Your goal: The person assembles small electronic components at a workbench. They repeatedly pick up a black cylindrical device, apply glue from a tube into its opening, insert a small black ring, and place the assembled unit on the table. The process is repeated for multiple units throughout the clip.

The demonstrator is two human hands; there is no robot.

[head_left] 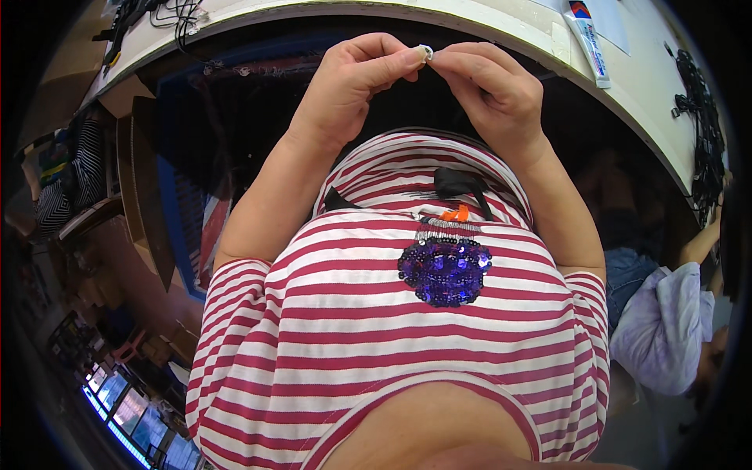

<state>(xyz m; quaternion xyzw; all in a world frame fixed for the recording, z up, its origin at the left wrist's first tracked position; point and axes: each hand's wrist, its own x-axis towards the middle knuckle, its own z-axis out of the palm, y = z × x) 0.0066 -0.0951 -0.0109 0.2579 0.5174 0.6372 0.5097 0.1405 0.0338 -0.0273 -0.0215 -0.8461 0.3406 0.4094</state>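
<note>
My left hand and my right hand meet fingertip to fingertip near the table's edge. Between them is a small white piece, partly covered by my fingers. The left thumb and fingers pinch it from one side. On the other side, the right thumb and forefinger are pressed together at its edge. Its kind is too small to make out. Both hands are raised in front of my red-and-white striped shirt.
On the white table lie a white-and-blue tube, black cables at right and more cables at left. A blue crate and cardboard box stand at left. Another person in a pale purple top sits at right.
</note>
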